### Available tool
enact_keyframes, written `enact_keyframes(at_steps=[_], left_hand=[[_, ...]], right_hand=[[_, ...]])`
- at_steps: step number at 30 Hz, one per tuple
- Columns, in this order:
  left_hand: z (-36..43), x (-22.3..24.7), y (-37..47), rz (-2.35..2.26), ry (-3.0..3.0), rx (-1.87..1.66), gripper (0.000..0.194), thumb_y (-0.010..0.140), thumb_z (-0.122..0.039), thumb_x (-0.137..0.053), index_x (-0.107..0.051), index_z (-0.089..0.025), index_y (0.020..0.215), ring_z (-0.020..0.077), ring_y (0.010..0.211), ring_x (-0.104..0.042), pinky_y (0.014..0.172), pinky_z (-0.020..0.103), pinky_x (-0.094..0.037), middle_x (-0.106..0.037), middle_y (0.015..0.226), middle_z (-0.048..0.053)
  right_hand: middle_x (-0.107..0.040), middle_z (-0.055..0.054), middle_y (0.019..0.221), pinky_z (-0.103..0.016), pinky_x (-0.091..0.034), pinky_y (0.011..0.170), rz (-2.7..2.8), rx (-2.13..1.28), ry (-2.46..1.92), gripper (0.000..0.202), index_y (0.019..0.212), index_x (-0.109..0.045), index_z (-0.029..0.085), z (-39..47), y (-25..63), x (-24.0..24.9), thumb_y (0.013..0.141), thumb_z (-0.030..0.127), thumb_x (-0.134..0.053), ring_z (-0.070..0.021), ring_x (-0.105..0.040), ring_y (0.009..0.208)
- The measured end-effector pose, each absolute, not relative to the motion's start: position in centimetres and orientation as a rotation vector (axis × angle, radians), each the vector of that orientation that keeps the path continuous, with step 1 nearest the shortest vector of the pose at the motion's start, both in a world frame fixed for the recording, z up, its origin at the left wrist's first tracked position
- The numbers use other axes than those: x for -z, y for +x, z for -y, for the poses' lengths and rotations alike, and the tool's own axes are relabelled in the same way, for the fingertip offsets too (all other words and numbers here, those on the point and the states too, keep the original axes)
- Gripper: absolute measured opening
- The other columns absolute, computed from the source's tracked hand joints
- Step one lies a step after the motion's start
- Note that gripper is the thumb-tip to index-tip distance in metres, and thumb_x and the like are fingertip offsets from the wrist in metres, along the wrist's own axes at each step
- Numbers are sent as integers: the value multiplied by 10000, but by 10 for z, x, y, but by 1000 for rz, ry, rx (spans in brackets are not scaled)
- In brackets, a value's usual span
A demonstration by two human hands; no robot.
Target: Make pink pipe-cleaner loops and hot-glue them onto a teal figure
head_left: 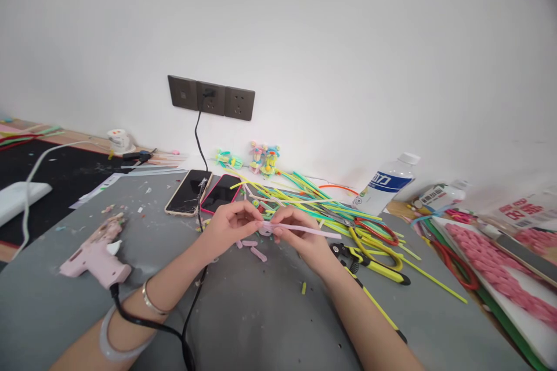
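Note:
A lilac pipe cleaner (319,232) stretches between my hands, its free end pointing right past my right fingers. My left hand (230,225) pinches its left end between thumb and fingertips. Close beside it, my right hand (302,240) is closed round the same stem, thumb underneath. Something small and pale is partly hidden between the fingertips. Short lilac pieces (258,254) lie on the grey table just below my left hand. A bundle of yellow and green pipe cleaners (313,197) spreads behind my hands.
A pink glue gun (98,258) lies left, its black cord crossing under my left arm. Two phones (189,191) lie behind my left hand. Yellow-handled pliers (378,266) and scissors (376,231) are at the right, near a bottle (387,182). Small pipe-cleaner figures (264,159) stand by the wall.

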State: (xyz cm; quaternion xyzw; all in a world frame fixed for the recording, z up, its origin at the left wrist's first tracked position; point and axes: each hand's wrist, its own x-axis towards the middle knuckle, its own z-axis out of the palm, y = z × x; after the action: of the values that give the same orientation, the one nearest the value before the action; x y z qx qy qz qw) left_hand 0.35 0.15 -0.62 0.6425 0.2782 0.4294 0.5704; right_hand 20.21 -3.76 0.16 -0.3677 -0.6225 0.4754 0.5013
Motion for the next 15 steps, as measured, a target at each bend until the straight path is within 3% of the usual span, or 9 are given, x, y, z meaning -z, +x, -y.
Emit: enact_keyframes(at_steps=[5,9,15], left_hand=[[0,4,4,-663,1515,-968,225,793,-357,-749,-671,-147,805,149,733,-578,693,256,-474,-641,774,28],[0,4,3,-688,1554,-887,223,823,-366,-717,-678,-151,871,148,747,-583,670,246,-470,-652,820,33],[1,3,1,-761,1717,-733,236,843,-388,-705,-692,-152,837,100,598,-511,575,229,-397,-643,741,4]], right_hand=[[-638,-20,811,-281,-503,612,1568,-1113,-890,197,871,-684,214,38,203,0,846,403,-736,-148,-607,648],[-603,-6,699,-257,-429,551,1522,-1069,-915,276,772,-653,191,36,204,0,876,442,-699,-131,-544,582],[-435,22,586,-272,-336,533,1302,-925,-797,490,598,-464,203,30,210,3,967,518,-536,-131,-413,545]])
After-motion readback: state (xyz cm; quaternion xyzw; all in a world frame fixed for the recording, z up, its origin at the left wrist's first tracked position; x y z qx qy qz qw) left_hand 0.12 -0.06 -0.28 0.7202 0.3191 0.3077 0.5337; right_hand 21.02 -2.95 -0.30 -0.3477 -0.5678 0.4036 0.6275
